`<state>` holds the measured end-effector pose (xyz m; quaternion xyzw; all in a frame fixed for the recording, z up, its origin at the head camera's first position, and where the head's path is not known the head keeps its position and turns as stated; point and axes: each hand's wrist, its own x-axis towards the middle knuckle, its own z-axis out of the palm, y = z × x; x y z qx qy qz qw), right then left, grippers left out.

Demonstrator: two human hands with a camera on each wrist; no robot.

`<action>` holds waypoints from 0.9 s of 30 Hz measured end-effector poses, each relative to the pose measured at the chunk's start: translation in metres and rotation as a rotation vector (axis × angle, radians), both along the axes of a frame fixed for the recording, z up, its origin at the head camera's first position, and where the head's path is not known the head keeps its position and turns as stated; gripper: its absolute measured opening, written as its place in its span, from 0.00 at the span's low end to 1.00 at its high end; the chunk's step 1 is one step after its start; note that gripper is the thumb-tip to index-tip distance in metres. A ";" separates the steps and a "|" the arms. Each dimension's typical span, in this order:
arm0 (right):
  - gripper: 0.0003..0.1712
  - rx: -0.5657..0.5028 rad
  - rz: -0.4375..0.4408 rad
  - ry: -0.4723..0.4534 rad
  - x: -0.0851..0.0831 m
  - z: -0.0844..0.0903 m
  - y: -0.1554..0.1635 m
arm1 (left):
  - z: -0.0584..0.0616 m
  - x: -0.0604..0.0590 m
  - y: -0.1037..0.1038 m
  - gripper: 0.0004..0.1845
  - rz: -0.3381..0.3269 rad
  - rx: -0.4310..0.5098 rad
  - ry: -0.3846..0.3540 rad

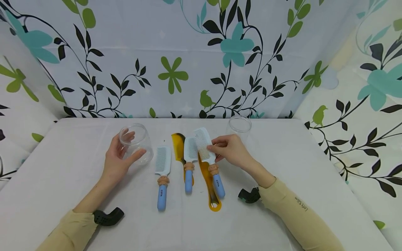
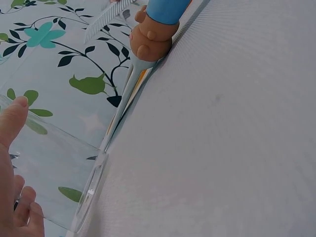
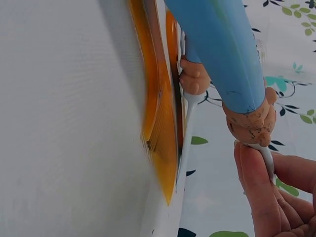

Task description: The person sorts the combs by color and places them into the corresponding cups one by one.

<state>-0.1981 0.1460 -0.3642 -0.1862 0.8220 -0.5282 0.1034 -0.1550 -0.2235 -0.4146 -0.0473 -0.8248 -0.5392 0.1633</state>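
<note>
The right hand is pinching a pale-blue plastic comb with a brown bear-shaped collar and a blue handle, its thumb and fingers closing on the toothed head just beyond the collar. That comb is hanging above the white cloth-covered table, and in the head view it is overlapping a translucent amber plastic comb with a holed handle. The left hand is curving its thumb and fingers around an open, clear, round jar, which is standing about upright; whether its base is touching the table, I cannot tell. Just beside the jar a matching pale-blue comb is lying alone, while another pale-blue bear comb is lying across a second amber comb in the middle. A second clear round container is standing behind the right hand.

Judging by this, the step in hand seems to be taking one pale-blue comb off the group while the left hand is steadying the jar. The next move is probably calling for a firm pinch, since the heavier-looking handle could be swinging, and for enough height that the teeth are not catching the combs below
</note>
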 end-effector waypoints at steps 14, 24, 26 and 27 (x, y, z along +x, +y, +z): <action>0.14 -0.010 -0.009 0.037 0.000 0.015 -0.011 | -0.001 0.000 0.000 0.45 -0.010 -0.001 0.012; 0.14 -0.043 -0.011 0.048 0.001 0.025 -0.023 | 0.001 0.002 0.001 0.45 -0.017 0.014 0.019; 0.14 -0.048 -0.011 0.055 0.001 0.027 -0.026 | 0.001 0.002 0.001 0.45 -0.015 0.012 0.019; 0.13 -0.053 -0.013 0.056 0.000 0.028 -0.028 | 0.001 0.002 0.001 0.45 -0.014 0.010 0.018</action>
